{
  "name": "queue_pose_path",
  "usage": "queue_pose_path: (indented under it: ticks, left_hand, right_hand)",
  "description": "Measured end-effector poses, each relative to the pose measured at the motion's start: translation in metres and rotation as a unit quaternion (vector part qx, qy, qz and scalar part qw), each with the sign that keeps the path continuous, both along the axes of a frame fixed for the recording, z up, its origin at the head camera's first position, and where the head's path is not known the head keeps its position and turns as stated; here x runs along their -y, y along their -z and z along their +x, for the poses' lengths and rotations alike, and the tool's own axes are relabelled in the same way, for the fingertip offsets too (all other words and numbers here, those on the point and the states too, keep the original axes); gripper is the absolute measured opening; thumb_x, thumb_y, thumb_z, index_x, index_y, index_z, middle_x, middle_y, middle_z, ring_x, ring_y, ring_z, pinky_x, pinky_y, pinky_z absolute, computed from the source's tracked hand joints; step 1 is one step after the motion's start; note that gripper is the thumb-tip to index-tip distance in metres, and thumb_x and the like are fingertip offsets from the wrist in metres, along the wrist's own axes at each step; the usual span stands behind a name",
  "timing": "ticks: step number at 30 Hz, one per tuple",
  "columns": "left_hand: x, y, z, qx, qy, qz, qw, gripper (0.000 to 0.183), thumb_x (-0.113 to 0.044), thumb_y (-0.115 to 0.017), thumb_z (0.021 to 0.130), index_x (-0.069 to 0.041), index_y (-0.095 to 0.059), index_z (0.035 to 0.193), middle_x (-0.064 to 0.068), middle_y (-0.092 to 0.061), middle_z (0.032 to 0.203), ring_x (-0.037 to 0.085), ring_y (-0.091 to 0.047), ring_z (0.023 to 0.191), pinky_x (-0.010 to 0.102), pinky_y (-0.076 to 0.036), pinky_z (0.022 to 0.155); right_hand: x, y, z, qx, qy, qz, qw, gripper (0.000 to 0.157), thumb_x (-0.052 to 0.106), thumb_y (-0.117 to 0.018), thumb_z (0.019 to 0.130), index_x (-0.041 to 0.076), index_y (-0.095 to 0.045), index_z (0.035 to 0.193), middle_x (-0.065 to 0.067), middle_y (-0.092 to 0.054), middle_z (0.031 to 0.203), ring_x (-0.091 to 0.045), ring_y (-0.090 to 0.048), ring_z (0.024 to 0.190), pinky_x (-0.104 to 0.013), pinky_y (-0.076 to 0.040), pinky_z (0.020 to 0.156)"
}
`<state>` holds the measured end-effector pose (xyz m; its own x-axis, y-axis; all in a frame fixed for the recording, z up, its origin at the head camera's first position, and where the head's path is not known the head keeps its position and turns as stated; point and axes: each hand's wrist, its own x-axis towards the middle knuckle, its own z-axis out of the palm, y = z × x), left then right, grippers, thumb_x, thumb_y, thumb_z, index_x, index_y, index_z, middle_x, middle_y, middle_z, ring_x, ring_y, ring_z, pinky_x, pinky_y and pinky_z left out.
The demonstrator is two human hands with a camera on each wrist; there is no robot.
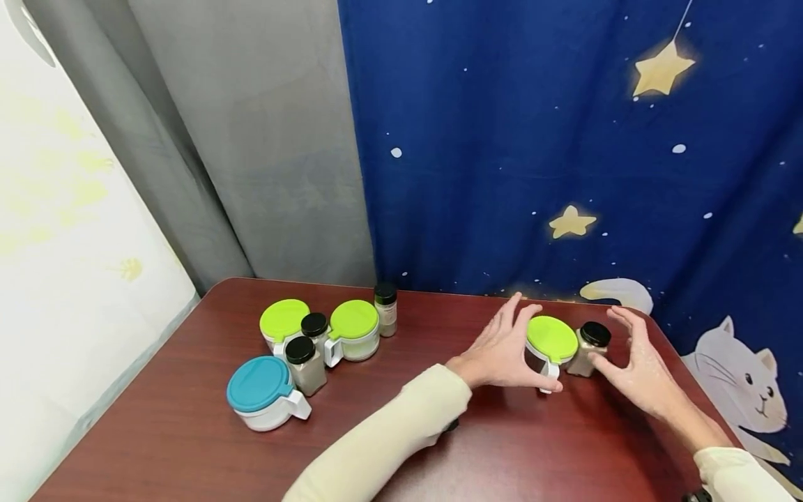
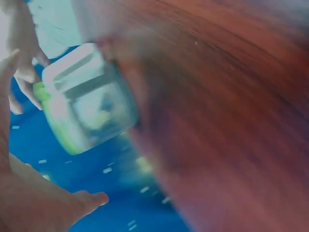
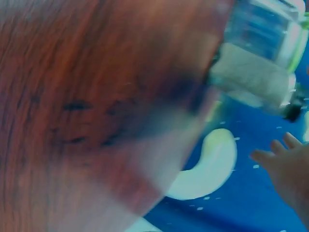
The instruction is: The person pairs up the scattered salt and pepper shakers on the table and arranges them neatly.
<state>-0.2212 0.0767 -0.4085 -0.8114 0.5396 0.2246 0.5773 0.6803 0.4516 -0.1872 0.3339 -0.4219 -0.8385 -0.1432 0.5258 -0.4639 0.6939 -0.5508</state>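
Observation:
A seasoning pot with a lime-green lid (image 1: pixel 552 339) and a white handle stands at the right of the table. Touching or close against its right side is a square glass jar (image 1: pixel 585 359) with a black cap and pale contents. My left hand (image 1: pixel 498 352) is spread at the left of the pot, thumb and fingers wide apart. In the left wrist view a gap shows between this hand (image 2: pixel 41 198) and the pot (image 2: pixel 104 108). My right hand (image 1: pixel 643 369) is spread at the right of the jar, its thumb near the glass; the right wrist view shows fingers (image 3: pixel 285 152) apart from the jar (image 3: pixel 251 75).
At the left stand two more green-lidded pots (image 1: pixel 354 321), a blue-lidded pot (image 1: pixel 258 385), two square black-capped jars (image 1: pixel 307 373) and a slim black-capped shaker (image 1: pixel 387 312). The brown table (image 1: pixel 188 418) ends at a blue starry curtain (image 1: pixel 477 139) and a grey one (image 1: pixel 263 139).

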Motion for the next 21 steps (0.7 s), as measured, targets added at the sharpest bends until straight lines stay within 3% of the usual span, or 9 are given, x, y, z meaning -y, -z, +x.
queue_pose_path:
  ticks: [2, 4, 8, 12, 16, 19, 21]
  left_hand:
    - [0.017, -0.011, 0.011, -0.033, 0.009, -0.001, 0.9994, 0.111, -0.07, -0.079, 0.072, -0.026, -0.024, 0.158, 0.007, -0.013, 0.167, 0.023, -0.022, 0.15, 0.041, -0.03, 0.115]
    - [0.035, -0.019, 0.025, -0.069, 0.019, 0.004, 0.9974, 0.106, -0.065, -0.078, 0.077, -0.019, -0.027, 0.157, 0.011, -0.019, 0.165, 0.025, -0.023, 0.149, 0.04, -0.028, 0.116]
    - [0.074, -0.027, 0.059, -0.129, 0.024, 0.016, 0.9912, 0.096, -0.056, -0.076, 0.082, -0.011, -0.032, 0.155, 0.015, -0.027, 0.161, 0.028, -0.023, 0.15, 0.041, -0.026, 0.117]
    - [0.113, -0.024, 0.093, -0.184, 0.026, 0.016, 0.9825, 0.087, -0.049, -0.076, 0.083, -0.008, -0.04, 0.151, 0.014, -0.034, 0.158, 0.03, -0.023, 0.15, 0.046, -0.027, 0.117]
    - [0.161, -0.017, 0.125, -0.224, 0.022, 0.018, 0.9741, 0.079, -0.043, -0.077, 0.082, -0.008, -0.047, 0.146, 0.011, -0.038, 0.157, 0.031, -0.025, 0.149, 0.051, -0.029, 0.115]
    - [0.21, -0.011, 0.14, -0.263, -0.008, 0.032, 0.9642, 0.073, -0.037, -0.078, 0.08, -0.004, -0.054, 0.14, 0.013, -0.045, 0.152, 0.035, -0.035, 0.144, 0.054, -0.031, 0.113]
    - [0.249, -0.01, 0.141, -0.28, -0.07, 0.04, 0.9567, 0.07, -0.037, -0.078, 0.076, -0.003, -0.058, 0.134, 0.014, -0.052, 0.144, 0.036, -0.044, 0.136, 0.052, -0.034, 0.11]
  right_hand:
    - [0.008, -0.01, 0.006, -0.026, 0.01, -0.009, 1.0, 0.08, -0.001, -0.078, 0.085, 0.005, -0.035, 0.152, -0.022, -0.042, 0.15, -0.01, -0.037, 0.136, -0.008, -0.021, 0.103]
    - [0.019, -0.019, 0.013, -0.059, 0.01, -0.012, 0.998, 0.071, -0.004, -0.076, 0.086, 0.002, -0.042, 0.148, -0.018, -0.044, 0.149, -0.004, -0.04, 0.133, -0.009, -0.024, 0.105]
    - [0.051, -0.031, 0.032, -0.12, -0.03, -0.014, 0.992, 0.064, -0.011, -0.073, 0.081, -0.002, -0.052, 0.14, -0.013, -0.052, 0.144, 0.001, -0.048, 0.124, -0.013, -0.035, 0.102]
    - [0.085, -0.035, 0.055, -0.12, -0.074, 0.014, 0.99, 0.06, -0.006, -0.074, 0.08, 0.003, -0.058, 0.138, -0.008, -0.059, 0.137, -0.004, -0.053, 0.119, -0.015, -0.036, 0.102]
    - [0.123, -0.031, 0.077, -0.096, -0.122, 0.077, 0.985, 0.062, 0.005, -0.076, 0.084, 0.013, -0.057, 0.142, -0.001, -0.058, 0.141, -0.012, -0.055, 0.125, -0.016, -0.034, 0.106]
    - [0.157, -0.024, 0.086, -0.083, -0.161, 0.122, 0.976, 0.068, 0.015, -0.076, 0.087, 0.022, -0.05, 0.149, 0.003, -0.049, 0.15, -0.015, -0.062, 0.115, -0.02, -0.045, 0.097]
    - [0.182, -0.021, 0.085, -0.07, -0.184, 0.139, 0.971, 0.072, 0.019, -0.075, 0.088, 0.026, -0.045, 0.153, 0.002, -0.041, 0.155, -0.014, -0.063, 0.111, -0.025, -0.052, 0.086]
